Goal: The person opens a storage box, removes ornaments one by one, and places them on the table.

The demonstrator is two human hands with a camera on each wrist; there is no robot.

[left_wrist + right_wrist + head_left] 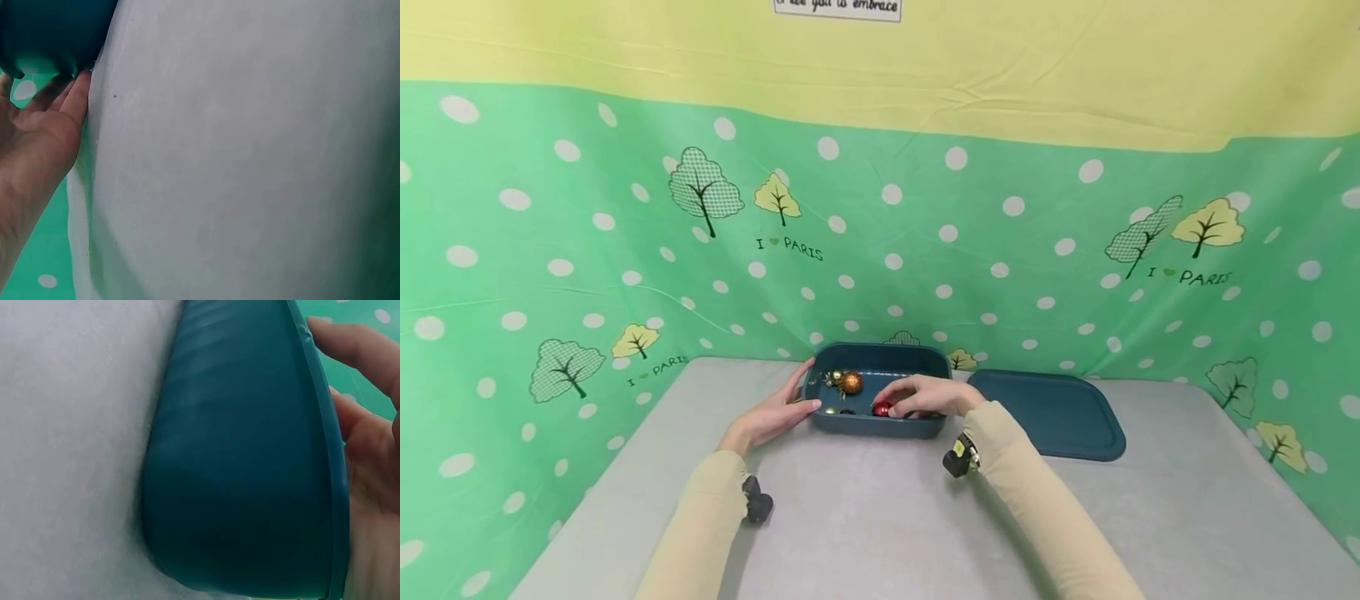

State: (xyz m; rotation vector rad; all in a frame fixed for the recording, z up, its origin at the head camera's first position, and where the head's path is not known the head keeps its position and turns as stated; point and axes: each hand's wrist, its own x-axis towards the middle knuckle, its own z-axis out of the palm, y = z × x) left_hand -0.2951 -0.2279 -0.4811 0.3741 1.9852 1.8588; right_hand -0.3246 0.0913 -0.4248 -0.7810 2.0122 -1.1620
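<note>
A dark blue plastic box (880,427) stands on the table with several small Christmas baubles in it. My left hand (772,415) holds its left end, thumb at the rim and fingers along the outer wall; in the left wrist view those fingers (76,100) touch the box wall. My right hand (928,394) reaches over the front rim and pinches a shiny red bauble (882,409) low inside the box. Left of it lie an orange glitter bauble (850,382) and a small gold bauble (837,376). In the right wrist view, the box wall (250,456) hides the fingertips and the bauble.
A matching blue lid (1052,414) lies flat on the table right of the box. Pale cloth covers the table (865,517). A green and yellow printed curtain (880,242) hangs close behind the box.
</note>
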